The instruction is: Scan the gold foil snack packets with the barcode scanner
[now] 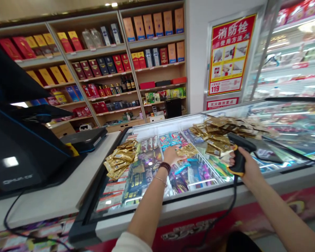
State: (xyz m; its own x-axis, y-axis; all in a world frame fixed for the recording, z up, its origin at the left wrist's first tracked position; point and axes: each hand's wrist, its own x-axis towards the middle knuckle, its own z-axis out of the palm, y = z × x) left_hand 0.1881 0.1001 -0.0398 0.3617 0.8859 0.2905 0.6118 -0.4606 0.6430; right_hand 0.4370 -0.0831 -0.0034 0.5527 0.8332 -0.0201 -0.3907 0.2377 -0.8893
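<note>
My right hand (241,161) is wrapped round a black and yellow barcode scanner (237,159), whose head points left and whose cable hangs down. Over the middle of the glass-topped freezer, my left hand (172,156) has its fingers closed at a gold foil packet (187,150); the fingertips are partly hidden. To the right, a big heap of gold packets (220,129) lies on the glass near the scanner. A smaller pile of gold packets (120,159) lies on the left end of the freezer (147,206).
A black checkout machine (28,154) stands on the white counter (86,178) at left. A dark flat device (267,154) rests on the glass at right. Shelves of boxes (147,28) line the back wall, beside a red poster (232,54).
</note>
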